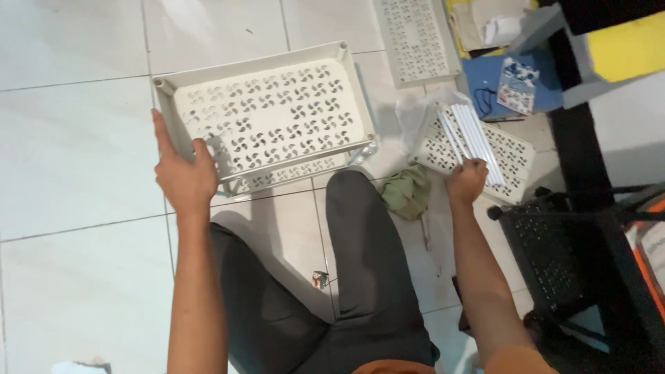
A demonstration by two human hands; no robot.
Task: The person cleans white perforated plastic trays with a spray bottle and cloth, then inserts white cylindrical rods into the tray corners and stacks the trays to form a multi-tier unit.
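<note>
Knees in dark trousers (360,263) at 6 o'clock. L hand (183,173) grips near corner of cream perforated tray (277,104) at 11. R hand (465,181) closed on white tubes (471,135) lying on another tray (509,156) at 2.

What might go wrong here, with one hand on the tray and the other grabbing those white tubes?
The white tubes lie loose in a bundle on a perforated tray; the right hand grips only their near ends, so some may slip out and roll across the tiled floor.

The left hand holds the large tray by one corner, so it might tip or twist.

A small object lies by the knee and might get knelt on.
</note>
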